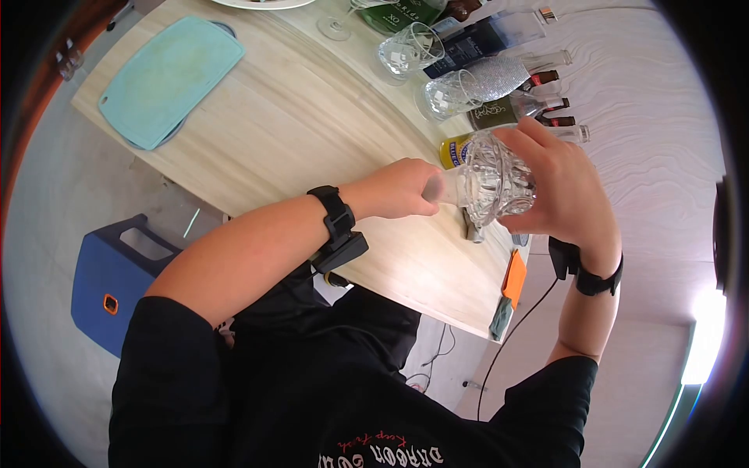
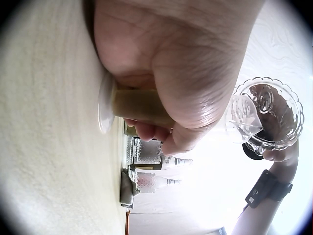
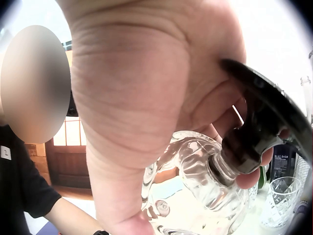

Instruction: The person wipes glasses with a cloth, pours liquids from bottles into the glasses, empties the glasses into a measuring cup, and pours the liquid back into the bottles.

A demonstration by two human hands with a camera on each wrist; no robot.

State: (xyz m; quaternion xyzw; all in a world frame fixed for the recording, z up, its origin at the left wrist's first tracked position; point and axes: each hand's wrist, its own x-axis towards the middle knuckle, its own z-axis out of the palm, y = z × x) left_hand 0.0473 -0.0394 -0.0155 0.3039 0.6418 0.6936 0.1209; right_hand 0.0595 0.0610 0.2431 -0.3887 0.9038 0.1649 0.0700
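My left hand (image 1: 394,189) grips a tall clear glass (image 2: 139,104) with yellowish-brown contents low in it. Its round base (image 2: 105,104) stands close by the table surface. My right hand (image 1: 573,187) holds a footed cut-glass bowl (image 1: 499,179) tipped over toward the tall glass. The bowl has a scalloped rim, and its dark round foot (image 3: 274,107) lies by the right palm. In the left wrist view, a clear angular chunk (image 2: 247,117), like ice, shows where the glass's top overlaps the bowl's rim. My left fingers hide much of the tall glass.
Behind the hands stand several bottles and two cut-glass tumblers (image 1: 409,51). A yellow can (image 1: 454,150) is close to the bowl. A teal cutting board (image 1: 172,82) lies at the table's left, an orange cloth (image 1: 513,274) by the right edge. A blue stool (image 1: 117,281) is below.
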